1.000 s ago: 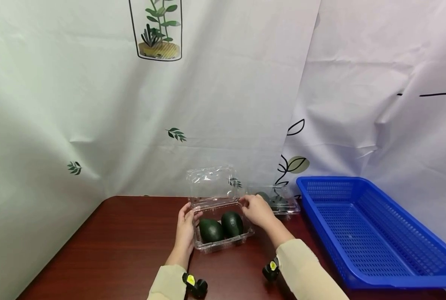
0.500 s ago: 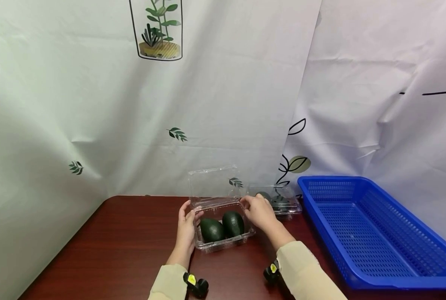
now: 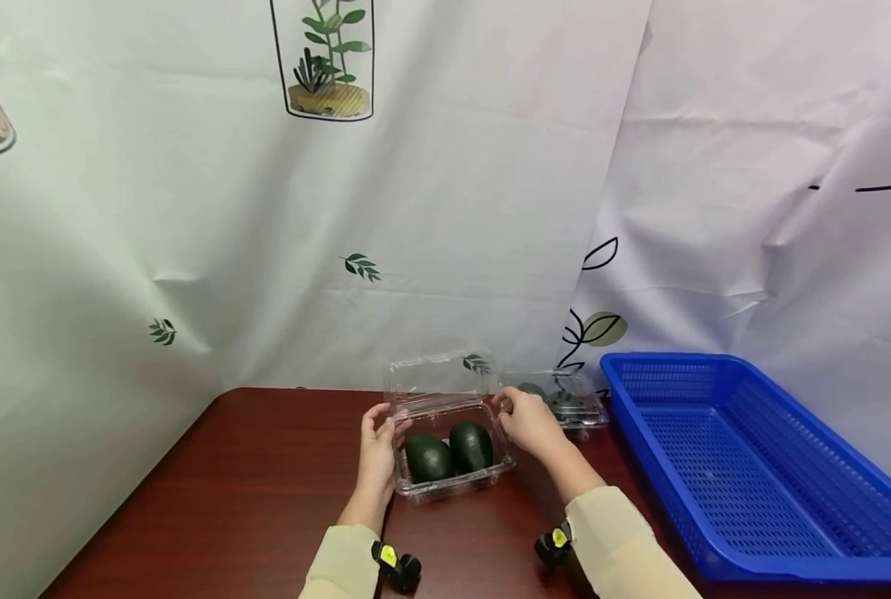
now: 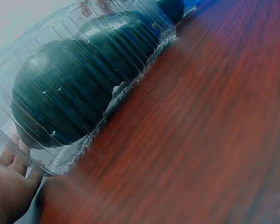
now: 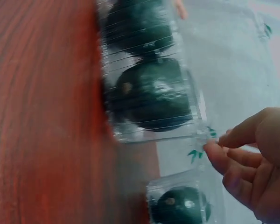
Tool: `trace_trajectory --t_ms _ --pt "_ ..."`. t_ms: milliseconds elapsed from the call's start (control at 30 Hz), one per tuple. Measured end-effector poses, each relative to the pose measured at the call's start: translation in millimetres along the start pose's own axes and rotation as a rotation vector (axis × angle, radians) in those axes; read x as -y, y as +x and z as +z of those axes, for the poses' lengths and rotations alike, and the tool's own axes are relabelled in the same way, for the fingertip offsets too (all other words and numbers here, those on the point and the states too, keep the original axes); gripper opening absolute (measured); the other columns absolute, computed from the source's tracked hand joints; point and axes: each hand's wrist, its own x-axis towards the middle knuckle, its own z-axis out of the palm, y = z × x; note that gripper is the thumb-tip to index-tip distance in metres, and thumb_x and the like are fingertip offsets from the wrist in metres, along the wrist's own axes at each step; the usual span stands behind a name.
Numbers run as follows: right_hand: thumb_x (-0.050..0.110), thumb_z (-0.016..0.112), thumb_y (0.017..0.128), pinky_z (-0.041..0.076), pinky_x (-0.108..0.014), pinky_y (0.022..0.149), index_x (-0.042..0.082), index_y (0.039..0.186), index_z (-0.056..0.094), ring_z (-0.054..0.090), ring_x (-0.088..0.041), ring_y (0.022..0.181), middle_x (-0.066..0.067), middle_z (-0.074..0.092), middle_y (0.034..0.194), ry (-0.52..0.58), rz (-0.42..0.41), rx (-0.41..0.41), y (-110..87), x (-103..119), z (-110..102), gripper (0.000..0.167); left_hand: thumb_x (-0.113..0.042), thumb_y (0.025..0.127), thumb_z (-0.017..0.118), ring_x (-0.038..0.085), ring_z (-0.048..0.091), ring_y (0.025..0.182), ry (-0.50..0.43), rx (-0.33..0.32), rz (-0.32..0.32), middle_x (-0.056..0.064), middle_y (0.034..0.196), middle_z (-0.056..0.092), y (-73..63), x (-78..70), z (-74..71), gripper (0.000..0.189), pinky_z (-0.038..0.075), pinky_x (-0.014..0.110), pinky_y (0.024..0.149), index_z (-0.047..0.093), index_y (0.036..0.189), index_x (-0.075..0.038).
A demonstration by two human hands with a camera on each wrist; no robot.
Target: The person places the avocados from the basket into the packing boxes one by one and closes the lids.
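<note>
A clear plastic clamshell container (image 3: 456, 482) holds two dark green avocados (image 3: 428, 458) side by side. Its hinged lid (image 3: 438, 378) stands raised at the back. My left hand (image 3: 376, 453) grips the container's back left corner. On the opposite side my right hand (image 3: 531, 424) pinches the rim near the back right corner, thumb and forefinger close together in the right wrist view. Through the ribbed wall, the left wrist view shows one avocado (image 4: 60, 93) near my left fingers (image 4: 18, 163).
Behind my right hand, a second clear container (image 3: 576, 408) with dark green fruit stands near the back edge. A large blue plastic basket (image 3: 685, 491) takes up the right side. The dark red wooden table (image 3: 228, 499) meets a white patterned cloth (image 3: 452, 208) behind.
The raised lid's top edge is now lower, after standing higher half a second ago. Both hands stay at the container's sides. The head view has shifted slightly, moving everything a little right.
</note>
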Motion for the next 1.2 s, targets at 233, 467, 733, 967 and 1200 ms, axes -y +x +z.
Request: trace_trajectory --t_ms 233,467,733,967,1200 --pt "0.011 0.044 0.092 0.047 -0.041 0.045 0.000 0.094 0.057 0.057 -0.023 0.043 -0.012 0.061 0.061 0.229 0.170 0.122 -5.2 -6.7 -10.8 0.017 -0.008 0.100 0.035 0.021 0.063 0.096 -0.034 -0.024 0.016 0.024 0.121 0.056 2.1 0.3 1.8 0.017 0.038 0.033 0.084 0.038 0.117 -0.006" --pt "0.014 0.039 0.094 0.046 -0.033 0.040 -0.001 0.081 0.059 0.059 -0.023 0.042 -0.013 0.062 0.058 0.329 0.253 0.252 -12.4 -14.8 -9.5 0.029 -0.005 0.099 0.036 0.017 0.064 0.091 -0.078 -0.035 0.019 0.023 0.118 0.058 2.0 0.3 1.4 0.013 0.040 0.030 0.081 0.043 0.104 -0.015" --pt "0.015 0.050 0.092 0.045 -0.025 0.039 -0.008 0.104 0.063 0.059 -0.016 0.043 -0.014 0.064 0.062 0.512 0.193 0.402 -17.9 -24.6 -8.8 0.029 0.002 0.095 0.043 0.012 0.062 0.086 -0.178 -0.042 0.023 0.008 0.102 0.062 5.4 -1.3 -2.9 0.017 0.043 0.027 0.080 0.049 0.094 -0.014" --pt "0.011 0.052 0.089 0.041 -0.019 0.040 -0.012 0.107 0.059 0.059 -0.011 0.047 -0.007 0.062 0.059 0.678 0.209 0.393 -18.0 -31.8 0.1 0.030 0.002 0.092 0.050 0.009 0.051 0.083 0.009 -0.051 0.012 -0.001 0.093 0.053 7.6 -8.8 -14.2 0.015 0.040 0.024 0.073 0.061 0.097 -0.007" --pt "0.010 0.052 0.089 0.038 -0.015 0.039 -0.013 0.109 0.055 0.060 -0.008 0.047 -0.004 0.062 0.058 0.784 0.293 0.340 -19.7 -32.8 8.5 0.031 -0.007 0.095 0.039 0.014 0.049 0.086 0.234 0.011 -0.009 0.000 0.095 0.057 8.7 -18.8 -20.3 0.025 0.036 0.034 0.072 0.058 0.110 0.001"
